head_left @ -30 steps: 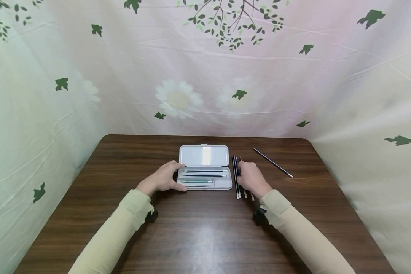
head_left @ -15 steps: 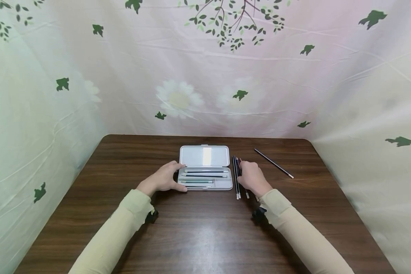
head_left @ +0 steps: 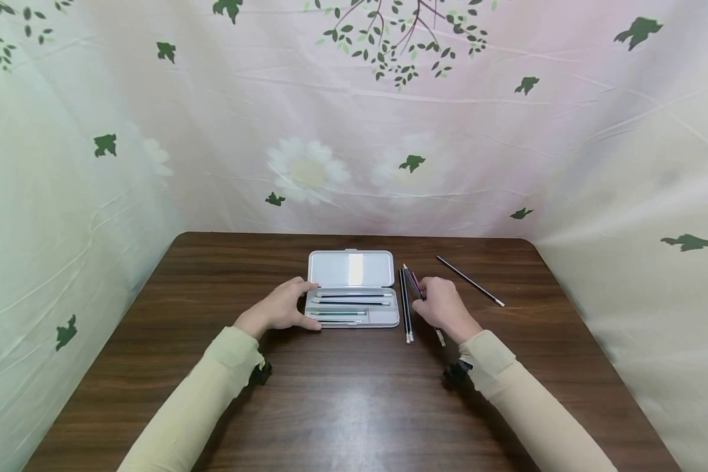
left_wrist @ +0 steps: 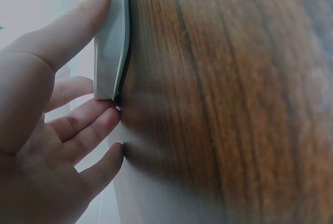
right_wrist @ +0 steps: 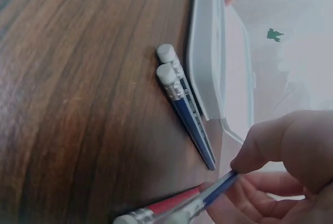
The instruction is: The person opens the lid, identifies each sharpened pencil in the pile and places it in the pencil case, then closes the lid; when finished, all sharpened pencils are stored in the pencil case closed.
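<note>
A white pencil case [head_left: 383, 319] lies with its lid raised at the back and several pencils [head_left: 354, 303] inside. My left hand [head_left: 280, 308] holds the case's left end, thumb along the front wall and fingers spread at the end and back. To the right of the case, my right hand [head_left: 444, 307] pinches a dark blue pencil [right_wrist: 220, 188] between thumb and fingers, its far tip leaning left. Close under it lies a red pencil [right_wrist: 177, 201], partly hidden by the hand. Between case and hand, two dark pencils [head_left: 406, 305] lie side by side, white eraser ends toward me.
One more dark pencil [head_left: 471, 280] lies slantwise to the right of my right hand on the brown wooden table [head_left: 354, 400]. A printed cloth [head_left: 354, 131] hangs around the table's back and sides.
My right hand has shifted slightly right. The pencil in it has tilted, its eraser end swinging right, away from the two beside the case. My left hand and the case stay put.
</note>
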Demonstrator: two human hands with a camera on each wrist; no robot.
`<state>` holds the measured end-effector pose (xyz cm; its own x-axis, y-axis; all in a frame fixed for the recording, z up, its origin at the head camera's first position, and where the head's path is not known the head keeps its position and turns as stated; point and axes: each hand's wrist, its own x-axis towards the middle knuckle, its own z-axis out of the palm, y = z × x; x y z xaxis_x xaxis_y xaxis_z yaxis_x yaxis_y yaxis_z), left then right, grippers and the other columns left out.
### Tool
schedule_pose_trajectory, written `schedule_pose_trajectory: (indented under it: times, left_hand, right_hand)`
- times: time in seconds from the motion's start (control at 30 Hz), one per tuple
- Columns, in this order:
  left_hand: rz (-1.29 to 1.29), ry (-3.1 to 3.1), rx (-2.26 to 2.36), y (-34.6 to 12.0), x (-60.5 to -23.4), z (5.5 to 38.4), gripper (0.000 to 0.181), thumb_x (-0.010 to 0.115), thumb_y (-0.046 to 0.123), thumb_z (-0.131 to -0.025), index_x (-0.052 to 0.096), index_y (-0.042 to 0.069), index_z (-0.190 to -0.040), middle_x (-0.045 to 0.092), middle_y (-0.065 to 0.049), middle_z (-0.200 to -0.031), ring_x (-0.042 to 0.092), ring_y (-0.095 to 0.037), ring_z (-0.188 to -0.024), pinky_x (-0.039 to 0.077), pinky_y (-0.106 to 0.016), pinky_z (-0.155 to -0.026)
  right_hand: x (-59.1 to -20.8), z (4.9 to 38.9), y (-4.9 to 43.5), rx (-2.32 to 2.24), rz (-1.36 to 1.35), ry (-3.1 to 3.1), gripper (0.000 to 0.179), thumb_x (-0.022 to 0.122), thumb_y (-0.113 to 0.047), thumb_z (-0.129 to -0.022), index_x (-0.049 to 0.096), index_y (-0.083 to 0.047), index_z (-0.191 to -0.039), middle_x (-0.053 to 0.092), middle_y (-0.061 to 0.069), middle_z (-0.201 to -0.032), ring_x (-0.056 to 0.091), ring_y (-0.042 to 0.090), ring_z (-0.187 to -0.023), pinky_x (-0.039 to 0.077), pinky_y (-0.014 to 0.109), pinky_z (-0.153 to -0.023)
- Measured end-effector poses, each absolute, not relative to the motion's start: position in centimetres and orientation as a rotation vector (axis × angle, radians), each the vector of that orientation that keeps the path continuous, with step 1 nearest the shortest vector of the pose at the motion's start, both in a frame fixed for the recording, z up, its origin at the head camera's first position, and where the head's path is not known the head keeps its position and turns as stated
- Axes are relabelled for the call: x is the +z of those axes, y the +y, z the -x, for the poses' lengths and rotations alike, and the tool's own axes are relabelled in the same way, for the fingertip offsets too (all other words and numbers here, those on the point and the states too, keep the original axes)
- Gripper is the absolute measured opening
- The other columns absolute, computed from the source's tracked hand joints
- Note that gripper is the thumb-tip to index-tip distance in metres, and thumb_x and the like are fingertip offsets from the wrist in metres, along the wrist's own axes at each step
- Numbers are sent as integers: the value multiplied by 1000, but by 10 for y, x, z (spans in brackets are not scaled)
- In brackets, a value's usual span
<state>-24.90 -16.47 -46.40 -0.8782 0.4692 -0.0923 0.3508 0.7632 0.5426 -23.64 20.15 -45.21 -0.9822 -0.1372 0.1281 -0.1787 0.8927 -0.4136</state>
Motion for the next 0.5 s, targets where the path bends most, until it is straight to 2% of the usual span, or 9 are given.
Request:
schedule_pose_trajectory:
  times: [0.17,0.5]
  left_hand:
    - [-647,2742,771,-165,-463,249,97,95,46,-75,54,3,-151,60,-8,-126,56,-25,-116,48,-48,-107]
    - [-679,2752,758,-167,-464,251,99,95,49,-75,53,1,-151,60,-9,-125,56,-24,-115,47,-47,-107]
  right_hand:
    - [-451,238,200,703,-363,-2881,21,70,-6,-82,73,0,-102,67,9,-87,60,26,-80,52,41,-71]
    - [-447,242,178,751,-571,-2804,20,68,1,-85,76,-4,-103,69,8,-94,61,24,-84,54,42,-77]
